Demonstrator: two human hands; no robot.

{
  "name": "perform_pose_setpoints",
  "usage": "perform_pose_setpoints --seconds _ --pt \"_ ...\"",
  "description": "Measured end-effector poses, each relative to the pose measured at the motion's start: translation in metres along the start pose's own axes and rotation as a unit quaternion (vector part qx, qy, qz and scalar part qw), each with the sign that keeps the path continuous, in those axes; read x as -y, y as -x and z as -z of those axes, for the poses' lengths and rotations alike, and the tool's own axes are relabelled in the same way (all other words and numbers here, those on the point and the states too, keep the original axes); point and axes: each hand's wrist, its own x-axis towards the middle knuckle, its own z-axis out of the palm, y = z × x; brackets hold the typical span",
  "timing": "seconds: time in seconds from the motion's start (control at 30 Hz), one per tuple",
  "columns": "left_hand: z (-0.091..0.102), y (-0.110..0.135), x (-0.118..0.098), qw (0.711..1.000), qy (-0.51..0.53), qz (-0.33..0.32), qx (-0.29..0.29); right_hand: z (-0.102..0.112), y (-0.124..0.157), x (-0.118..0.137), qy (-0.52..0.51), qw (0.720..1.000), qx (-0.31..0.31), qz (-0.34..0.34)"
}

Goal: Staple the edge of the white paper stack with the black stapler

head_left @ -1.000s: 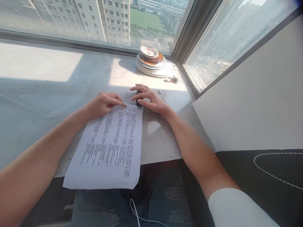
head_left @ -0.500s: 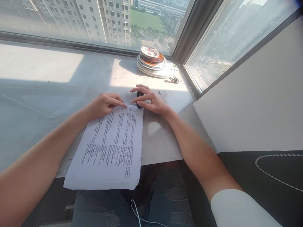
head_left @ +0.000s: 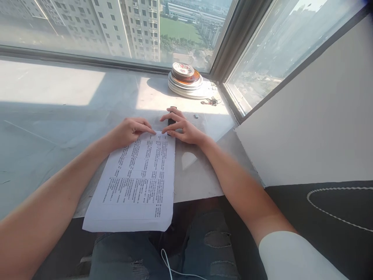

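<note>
Printed sheets of paper lie on the ledge, their near end hanging over its front edge. My left hand is at the far left part of the paper, fingers bent, with the index fingertip pressing near the top edge. What its other fingers do underneath is hidden. At the top right corner, my right hand has its fingers and thumb over a small black stapler, which stands lengthwise against the paper's edge. The fingers cover much of the stapler.
A stack of plates stands by the window corner, with keys beside it. A small grey block, perhaps staples, lies right of my right hand. A white wall bounds the right; a white cable crosses my lap.
The fingers of my right hand have shifted slightly over the stapler, covering more of its middle. My left hand stays on the paper. The camera view has moved slightly.
</note>
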Motion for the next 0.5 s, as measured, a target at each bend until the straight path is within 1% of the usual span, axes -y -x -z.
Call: perform_pose_setpoints --seconds 0.1,0.23,0.3,0.33,0.43,0.5 --pt "0.001 0.0 0.0 1.0 0.003 0.001 0.005 0.003 0.002 -0.005 -0.029 0.999 -0.021 0.009" --pt "0.002 0.0 -0.002 1.0 0.007 0.005 -0.003 0.007 0.004 -0.012 -0.023 0.994 -0.098 -0.037" --pt "0.002 -0.001 -0.003 1.0 0.003 0.005 0.001 0.008 0.004 -0.014 -0.009 0.991 -0.124 -0.052" --pt "0.002 -0.001 -0.004 1.0 0.002 0.004 0.003 0.008 0.004 -0.014 -0.003 0.991 -0.126 -0.051" --pt "0.002 -0.001 -0.004 1.0 0.002 0.004 0.006 0.008 0.005 -0.015 0.022 0.994 -0.102 -0.033" --pt "0.002 0.0 -0.003 1.0 0.004 0.007 0.005 0.006 0.005 -0.017 0.051 0.993 -0.103 -0.034"
